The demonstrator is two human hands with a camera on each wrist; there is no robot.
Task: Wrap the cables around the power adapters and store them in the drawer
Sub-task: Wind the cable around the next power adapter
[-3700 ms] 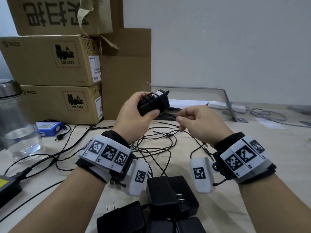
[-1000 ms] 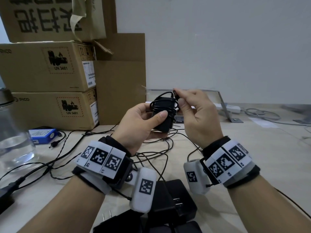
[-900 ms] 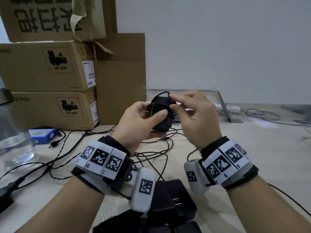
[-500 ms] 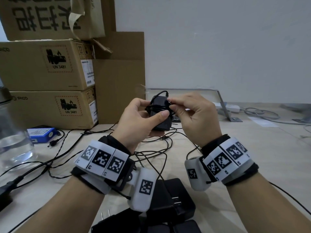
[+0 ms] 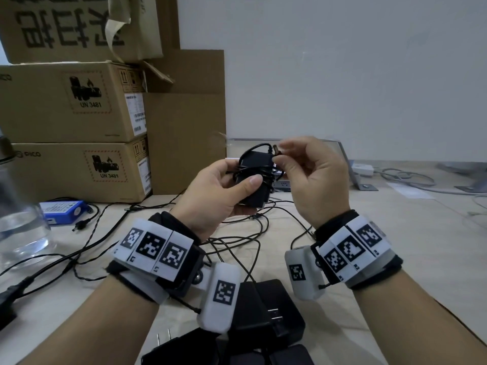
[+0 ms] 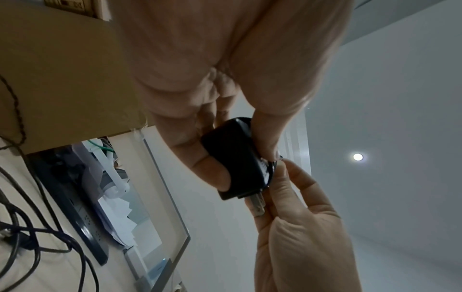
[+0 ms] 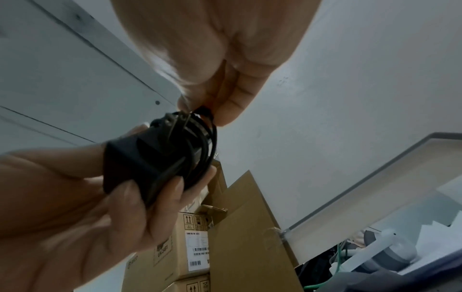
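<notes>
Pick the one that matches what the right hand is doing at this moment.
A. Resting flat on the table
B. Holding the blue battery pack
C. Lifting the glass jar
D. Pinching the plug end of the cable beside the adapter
D: the right hand pinches the cable at its end plug, just above the adapter that the left hand grips, with cable turns already round it.

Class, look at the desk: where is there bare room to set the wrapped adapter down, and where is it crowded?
Bare desk lies right of the right hand, bordered by the white cables at the back. Crowded: loose black cables under both hands, spare adapters by the wrists, and the jar and blue pack on the left.
</notes>
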